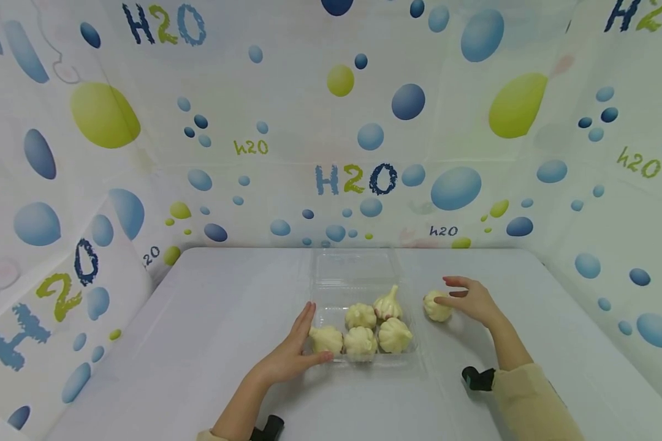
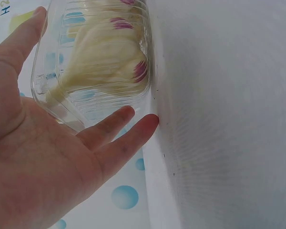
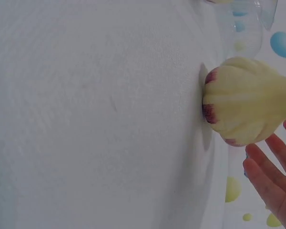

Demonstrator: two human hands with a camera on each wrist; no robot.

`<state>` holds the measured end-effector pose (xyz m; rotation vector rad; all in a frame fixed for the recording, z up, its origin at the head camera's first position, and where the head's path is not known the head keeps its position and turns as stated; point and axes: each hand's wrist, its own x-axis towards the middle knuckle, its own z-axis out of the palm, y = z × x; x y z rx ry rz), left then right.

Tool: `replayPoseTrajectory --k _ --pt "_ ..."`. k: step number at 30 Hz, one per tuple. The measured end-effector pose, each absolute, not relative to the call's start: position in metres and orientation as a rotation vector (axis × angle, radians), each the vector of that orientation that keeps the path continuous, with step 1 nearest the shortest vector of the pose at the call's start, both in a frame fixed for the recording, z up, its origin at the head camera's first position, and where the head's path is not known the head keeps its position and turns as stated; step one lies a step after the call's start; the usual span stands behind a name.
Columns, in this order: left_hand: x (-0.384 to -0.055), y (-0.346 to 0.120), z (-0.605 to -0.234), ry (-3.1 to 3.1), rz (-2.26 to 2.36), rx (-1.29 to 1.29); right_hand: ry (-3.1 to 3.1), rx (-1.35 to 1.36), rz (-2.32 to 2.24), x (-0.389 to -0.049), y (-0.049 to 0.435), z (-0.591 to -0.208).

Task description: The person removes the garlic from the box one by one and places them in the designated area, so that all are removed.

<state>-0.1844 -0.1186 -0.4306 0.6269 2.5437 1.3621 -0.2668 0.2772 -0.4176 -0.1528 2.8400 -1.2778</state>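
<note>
Several pale garlic bulbs (image 1: pixel 361 316) sit in a clear plastic container (image 1: pixel 323 315) whose lid stands open at the back. My left hand (image 1: pixel 288 360) is at the container's left front corner, fingers straight along its side and thumb across the front. In the left wrist view, that hand (image 2: pixel 43 157) is spread beside the clear wall, with purple-tinged bulbs behind it. Right of the container, one more garlic bulb (image 1: pixel 436 306) is on the table. My right hand (image 1: pixel 474 301) is beside this bulb, a fingertip overlapping it; the right wrist view shows extended fingers (image 3: pixel 264 183) close to it.
The white table (image 1: pixel 220 294) extends around the container. Behind it and at the sides hangs a white sheet (image 1: pixel 287 92) printed with blue and green drops. A dark strapped device (image 1: pixel 479 378) is at the right wrist and another (image 1: pixel 269 427) at the left.
</note>
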Motion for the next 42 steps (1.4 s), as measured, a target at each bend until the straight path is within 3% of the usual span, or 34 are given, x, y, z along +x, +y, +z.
replayPoseTrajectory --k 14,42 --pt "-0.185 -0.118 -0.431 2.544 1.358 0.612 2.862 -0.138 -1.321 -0.263 0.277 -0.404" --pt "-0.185 -0.117 -0.429 2.534 1.361 0.594 2.820 -0.360 -1.531 -0.254 0.240 -0.381"
